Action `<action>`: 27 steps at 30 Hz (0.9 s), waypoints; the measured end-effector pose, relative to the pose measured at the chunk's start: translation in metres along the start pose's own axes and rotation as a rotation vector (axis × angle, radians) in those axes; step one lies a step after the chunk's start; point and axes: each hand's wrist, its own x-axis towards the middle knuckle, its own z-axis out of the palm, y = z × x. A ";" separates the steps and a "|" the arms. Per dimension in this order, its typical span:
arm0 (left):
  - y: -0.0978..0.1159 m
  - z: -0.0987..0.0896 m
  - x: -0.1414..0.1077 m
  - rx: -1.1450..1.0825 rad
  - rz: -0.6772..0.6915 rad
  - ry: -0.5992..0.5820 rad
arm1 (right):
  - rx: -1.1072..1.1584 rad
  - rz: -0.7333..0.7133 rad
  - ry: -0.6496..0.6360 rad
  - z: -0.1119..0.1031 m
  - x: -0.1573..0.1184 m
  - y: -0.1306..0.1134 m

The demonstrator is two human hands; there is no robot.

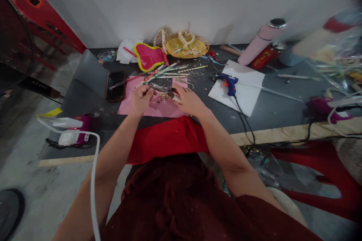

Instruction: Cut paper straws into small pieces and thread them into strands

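Note:
My right hand [189, 101] is closed round the handles of a pair of pruning shears [160, 87], whose jaws point left. At the jaws, my left hand [142, 99] is closed in a pinch; whatever is between its fingers is too small to make out. Below the shears, short cut pieces [165, 96] lie on a pink sheet of paper [127, 106]. Just beyond my hands lies a loose bundle of thin printed sticks [166, 69], spread across the paper and the table.
A phone [115, 87] lies left of the paper. Behind are a pink yellow-edged shape [149, 57] and a wicker basket [201, 49]. To the right, a blue glue gun [230, 84] rests on a white board [256, 94], near a pink flask [260, 41] and a red can [266, 56].

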 end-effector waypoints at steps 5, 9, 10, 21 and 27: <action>0.004 0.000 -0.001 0.080 0.011 0.000 | -0.077 0.040 -0.050 -0.006 -0.001 -0.002; 0.002 -0.002 -0.001 0.080 0.037 0.006 | -0.101 0.063 -0.049 -0.011 -0.002 -0.007; 0.003 -0.003 -0.001 0.076 0.044 0.007 | -0.104 0.070 -0.048 -0.011 -0.002 -0.009; 0.005 -0.001 -0.002 0.123 0.100 0.019 | -0.095 0.102 -0.044 -0.005 -0.002 -0.011; 0.003 -0.004 -0.001 0.127 0.078 0.022 | -0.079 0.064 -0.026 -0.004 -0.001 -0.008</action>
